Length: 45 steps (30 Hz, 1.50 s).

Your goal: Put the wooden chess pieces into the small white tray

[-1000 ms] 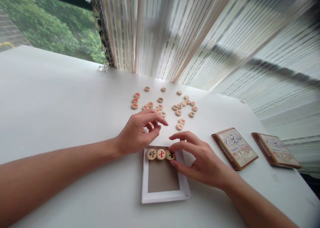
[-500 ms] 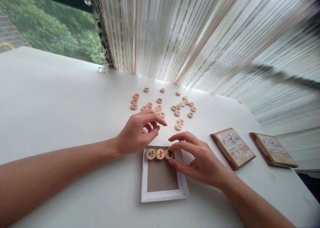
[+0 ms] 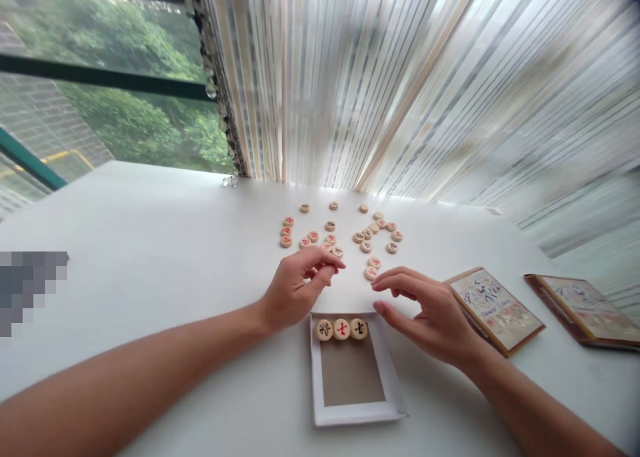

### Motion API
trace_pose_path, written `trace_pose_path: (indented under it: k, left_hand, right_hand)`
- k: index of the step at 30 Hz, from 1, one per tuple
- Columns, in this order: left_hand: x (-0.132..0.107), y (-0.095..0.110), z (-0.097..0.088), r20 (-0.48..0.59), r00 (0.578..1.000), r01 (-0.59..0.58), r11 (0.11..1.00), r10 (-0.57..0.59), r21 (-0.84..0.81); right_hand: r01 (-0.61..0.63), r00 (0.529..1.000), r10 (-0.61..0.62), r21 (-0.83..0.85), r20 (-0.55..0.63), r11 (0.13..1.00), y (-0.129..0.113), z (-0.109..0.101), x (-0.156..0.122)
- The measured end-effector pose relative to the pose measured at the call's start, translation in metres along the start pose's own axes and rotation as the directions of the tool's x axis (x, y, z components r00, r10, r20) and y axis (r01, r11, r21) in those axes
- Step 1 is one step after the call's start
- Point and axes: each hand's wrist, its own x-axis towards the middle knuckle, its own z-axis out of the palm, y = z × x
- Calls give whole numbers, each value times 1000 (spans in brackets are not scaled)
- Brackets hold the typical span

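A shallow white tray (image 3: 387,383) with a brown floor lies on the white table (image 3: 150,270) in front of me. Three round wooden game pieces (image 3: 341,329) with red and black characters sit in a row along its far end. My left hand (image 3: 299,289) rests just beyond the tray's far left corner, fingers curled with thumb and fingertips pinched together; what they hold is hidden. My right hand (image 3: 430,313) hovers past the tray's far right corner, fingers spread and empty, near a loose piece (image 3: 371,273).
Several loose wooden pieces (image 3: 340,233) lie scattered on the table beyond my hands. Two flat brown-edged printed box parts (image 3: 495,308) (image 3: 585,309) lie to the right. A striped curtain (image 3: 400,77) and a window (image 3: 100,110) stand behind the table.
My right hand has lifted off the rightmost piece in the tray and moved right. The left hand's fingers have closed into a pinch. The camera has tilted up.
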Motion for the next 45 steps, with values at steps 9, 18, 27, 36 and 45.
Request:
trace_pose_path:
  k: [9,18,27,36,45]
  left_hand:
    - [28,-2,-26,-187,981,62,998,-56,23]
    - [61,-14,-90,-400,904,44,897,151,439]
    - [66,-50,-112,-345,926,119,747,155,654]
    - [62,-40,-103,-181,979,65,691,96,720]
    - [63,-39,-103,-145,984,41,662,103,749]
  right_hand:
    - [-304,945,318,145,-79,941,12,-6,33]
    - [-356,917,389,262,-88,897,24,-13,120]
    - [-393,914,404,187,-25,900,54,11,128]
    - [-418,907,420,86,-6,904,65,-1,126]
    - [-405,914,405,22,-17,914,59,-21,128]
